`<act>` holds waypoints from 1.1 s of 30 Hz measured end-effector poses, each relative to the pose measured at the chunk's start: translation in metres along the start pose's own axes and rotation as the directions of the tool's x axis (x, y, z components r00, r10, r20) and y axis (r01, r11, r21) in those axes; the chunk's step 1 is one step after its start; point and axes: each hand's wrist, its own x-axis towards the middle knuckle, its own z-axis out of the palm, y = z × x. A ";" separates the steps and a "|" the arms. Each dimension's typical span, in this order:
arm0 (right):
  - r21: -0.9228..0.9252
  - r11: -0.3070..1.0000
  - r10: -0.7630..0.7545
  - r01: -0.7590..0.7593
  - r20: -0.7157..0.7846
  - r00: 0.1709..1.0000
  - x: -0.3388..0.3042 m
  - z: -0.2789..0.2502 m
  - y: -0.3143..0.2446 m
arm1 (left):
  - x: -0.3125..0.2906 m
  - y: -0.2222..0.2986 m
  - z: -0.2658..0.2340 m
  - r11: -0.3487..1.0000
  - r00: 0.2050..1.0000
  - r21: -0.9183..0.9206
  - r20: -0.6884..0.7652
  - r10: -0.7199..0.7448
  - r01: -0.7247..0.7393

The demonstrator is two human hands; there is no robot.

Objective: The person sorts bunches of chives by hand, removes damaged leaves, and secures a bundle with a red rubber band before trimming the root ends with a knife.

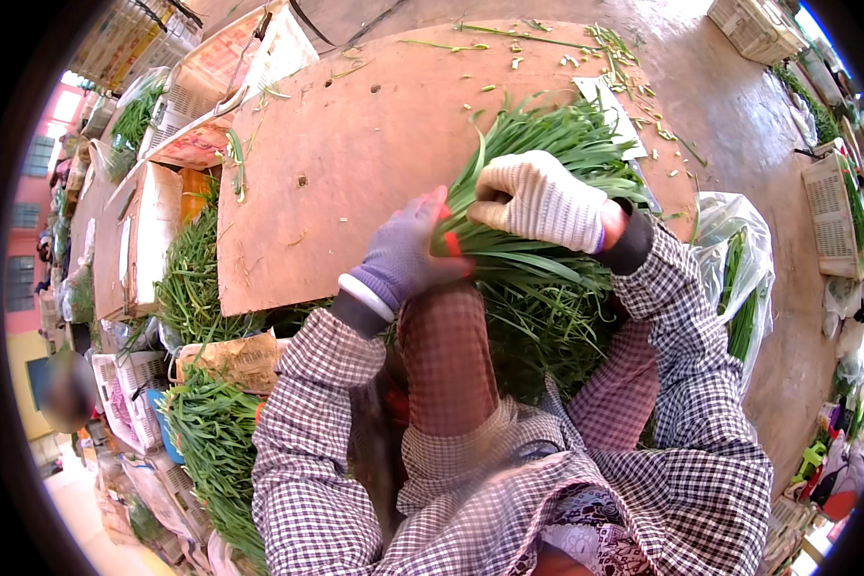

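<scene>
The left hand has its grip closed around the gathered end of the green bunch, probably to keep the stalks together; the right hand curls over the leaves, though whether its grip pinches any I cannot tell; the bunch lies at the table's near edge, above the knee, perhaps so the tabletop bears the leaves; these are long, narrow and rich green, fanning away from the left hand; a red strip, seemingly a band, shows beside that hand's grip.
</scene>
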 end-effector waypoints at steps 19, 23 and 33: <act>0.308 0.945 0.181 -0.112 -0.205 0.962 -0.011 0.031 -0.016 | 0.022 0.039 -0.051 0.973 0.888 -0.165 0.454 -0.072 0.164; 0.329 0.944 0.045 -0.028 -0.043 0.998 -0.049 0.026 -0.027 | 0.025 -0.003 -0.036 0.933 0.884 -0.325 0.467 0.017 0.154; 0.038 0.991 -0.117 0.128 -0.211 0.970 -0.029 0.028 -0.028 | 0.012 0.039 -0.038 0.997 0.945 0.070 0.321 -0.052 0.031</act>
